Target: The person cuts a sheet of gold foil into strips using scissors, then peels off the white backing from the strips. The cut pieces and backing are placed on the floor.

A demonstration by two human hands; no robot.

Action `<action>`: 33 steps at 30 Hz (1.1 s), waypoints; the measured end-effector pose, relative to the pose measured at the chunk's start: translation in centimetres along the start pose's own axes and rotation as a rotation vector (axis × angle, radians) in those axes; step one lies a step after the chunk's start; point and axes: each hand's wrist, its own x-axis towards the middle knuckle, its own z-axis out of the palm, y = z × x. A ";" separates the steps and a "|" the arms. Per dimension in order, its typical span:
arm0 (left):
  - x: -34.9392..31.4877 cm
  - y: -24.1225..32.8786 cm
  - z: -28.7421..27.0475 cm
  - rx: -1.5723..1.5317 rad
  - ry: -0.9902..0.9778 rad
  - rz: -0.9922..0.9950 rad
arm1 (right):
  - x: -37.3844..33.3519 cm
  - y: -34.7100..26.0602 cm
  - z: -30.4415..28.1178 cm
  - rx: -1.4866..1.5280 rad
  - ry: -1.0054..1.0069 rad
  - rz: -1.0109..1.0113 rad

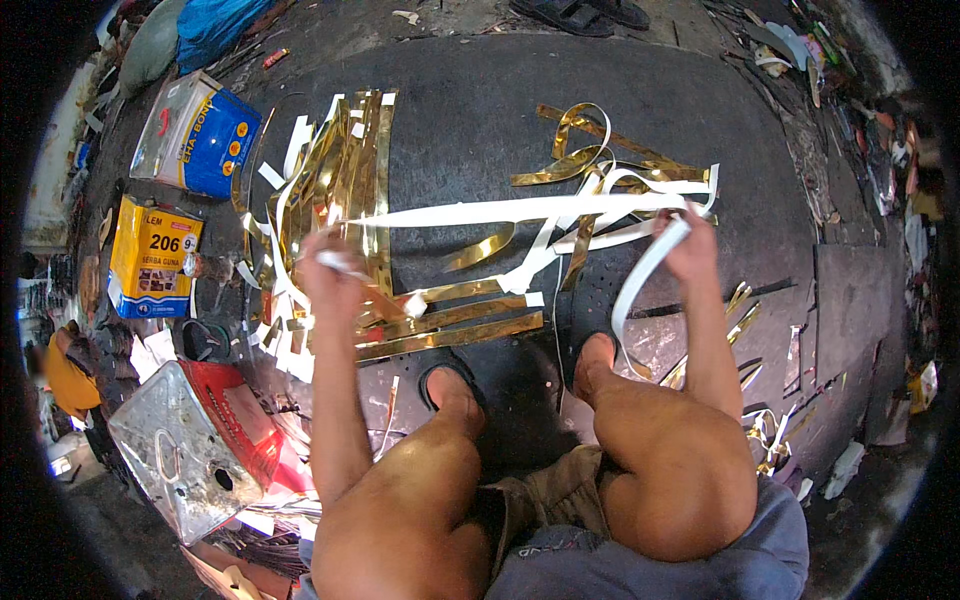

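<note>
A long white strip (500, 211) is stretched across in front of me between my two hands. My left hand (330, 275) is closed on its left end, above the gold strips; a small pale piece also shows at its fingers, blurred. My right hand (690, 250) is closed on the strip's right part, and a loose white tail (632, 295) curves down from it. Beneath the left hand lies a bundle of shiny gold strips (360, 175), some showing white backs. More gold strips (470, 322) lie crosswise before my feet, and a tangled gold-and-white pile (590, 165) sits by the right hand.
At left stand a blue-and-white tin (225, 145), a yellow-and-blue can (155, 260) and a dented metal can with a red side (185, 440). A dark board (460, 110) covers the floor. Scraps (775, 435) lie right of my legs; dark sandals (580, 15) lie at the far edge.
</note>
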 end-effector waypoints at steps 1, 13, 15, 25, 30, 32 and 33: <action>1.5 2.5 -2.6 -0.008 0.134 0.055 | 1.3 -3.6 -4.0 -0.024 0.145 -0.033; 3.4 3.8 -6.6 1.402 0.580 0.989 | -0.8 -0.2 -3.7 -1.623 0.191 -0.927; -1.7 -3.6 0.6 1.346 0.203 0.855 | -5.8 7.9 3.5 -2.173 -0.139 -0.488; -10.3 -16.4 0.0 1.754 -0.675 0.101 | -3.9 18.8 -1.9 -2.274 -0.719 -0.491; -10.4 -14.4 2.2 1.702 -0.615 0.039 | -4.7 18.2 -0.8 -2.013 -0.751 -0.338; -9.7 -14.4 2.2 1.552 -0.633 0.025 | -6.0 17.6 0.7 -1.740 -0.807 -0.179; -9.8 -13.8 2.8 1.484 -0.634 0.003 | -7.0 17.0 2.6 -1.593 -0.821 -0.086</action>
